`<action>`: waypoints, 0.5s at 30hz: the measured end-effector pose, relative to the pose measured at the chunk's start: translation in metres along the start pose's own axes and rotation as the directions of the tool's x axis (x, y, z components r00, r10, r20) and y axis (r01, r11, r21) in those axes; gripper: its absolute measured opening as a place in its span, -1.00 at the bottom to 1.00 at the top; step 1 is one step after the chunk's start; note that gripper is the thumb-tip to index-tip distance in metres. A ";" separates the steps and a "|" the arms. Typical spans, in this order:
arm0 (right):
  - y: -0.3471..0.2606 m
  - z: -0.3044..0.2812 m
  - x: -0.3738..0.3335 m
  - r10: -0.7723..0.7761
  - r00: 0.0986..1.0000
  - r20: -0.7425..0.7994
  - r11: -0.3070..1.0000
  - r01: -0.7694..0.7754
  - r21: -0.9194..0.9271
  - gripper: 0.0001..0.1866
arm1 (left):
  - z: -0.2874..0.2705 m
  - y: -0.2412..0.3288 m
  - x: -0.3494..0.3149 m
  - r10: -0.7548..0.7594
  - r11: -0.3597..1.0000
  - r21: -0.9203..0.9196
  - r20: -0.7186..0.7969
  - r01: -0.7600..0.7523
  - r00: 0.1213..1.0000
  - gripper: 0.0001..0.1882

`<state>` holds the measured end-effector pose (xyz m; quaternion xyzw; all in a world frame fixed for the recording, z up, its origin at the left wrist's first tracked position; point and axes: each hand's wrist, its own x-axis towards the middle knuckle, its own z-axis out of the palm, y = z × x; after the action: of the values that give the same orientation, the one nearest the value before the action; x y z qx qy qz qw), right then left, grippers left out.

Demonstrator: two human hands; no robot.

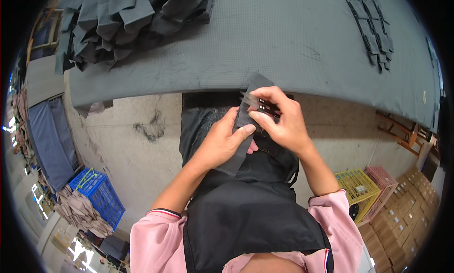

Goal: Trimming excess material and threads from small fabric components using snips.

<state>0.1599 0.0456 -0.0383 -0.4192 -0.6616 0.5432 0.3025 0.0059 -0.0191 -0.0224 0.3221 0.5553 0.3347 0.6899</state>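
Observation:
My left hand (228, 136) grips a dark grey strip of cloth (246, 146), its thumb on top and fingertips showing beyond the strip's right edge. The cloth hangs over my lap, and its far end rests at the table's near edge. In my right hand (286, 121) is a pair of black thread snips (267, 107), closed in by thumb and fingers. Their blades, somewhat blurred, lie across the strip's upper part. Whether the blades are apart I cannot tell. Lint and bits of thread cling to the black apron (255, 216).
A table covered in grey cloth (265, 41) stretches ahead. Folded dark pieces (118, 17) are heaped far left, with a smaller row of pieces (373, 29) far right. A blue crate (98, 197) stands left; yellow (358, 188) and pink crates (382, 180) and cartons (397, 216) stand right.

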 end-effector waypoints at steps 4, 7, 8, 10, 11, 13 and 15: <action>-0.020 -0.019 -0.005 -0.009 0.988 0.157 0.991 0.030 -0.130 -0.73 | -0.010 0.002 -0.003 -0.074 0.982 -0.166 0.118 0.094 0.990 -0.70; -0.017 -0.029 -0.004 -0.109 0.963 0.246 0.955 0.170 -0.244 -0.77 | -0.008 0.006 -0.003 -0.092 0.981 -0.155 0.144 0.114 0.985 -0.69; -0.015 -0.031 -0.001 -0.165 0.949 0.268 0.936 0.237 -0.262 -0.77 | -0.009 0.004 -0.003 -0.089 0.986 -0.129 0.160 0.110 0.983 -0.64; -0.017 -0.033 0.003 -0.167 0.940 0.297 0.927 0.253 -0.278 -0.77 | -0.009 0.004 -0.004 -0.090 0.989 -0.102 0.175 0.109 0.980 -0.59; -0.018 -0.034 0.004 -0.171 0.929 0.328 0.917 0.272 -0.292 -0.77 | -0.009 0.005 -0.004 -0.089 0.989 -0.102 0.182 0.109 0.979 -0.59; -0.020 -0.035 0.004 -0.191 0.919 0.344 0.904 0.302 -0.303 -0.77 | -0.009 0.005 -0.004 -0.088 0.989 -0.103 0.188 0.109 0.978 -0.59; -0.019 -0.035 0.004 -0.212 0.909 0.360 0.889 0.332 -0.314 -0.77 | -0.008 0.004 -0.004 -0.071 0.985 -0.144 0.176 0.097 0.982 -0.59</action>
<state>0.1833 0.0640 -0.0118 -0.2778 -0.8441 0.4207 0.1825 -0.0031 -0.0198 -0.0182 0.2719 0.4805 0.3178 0.7708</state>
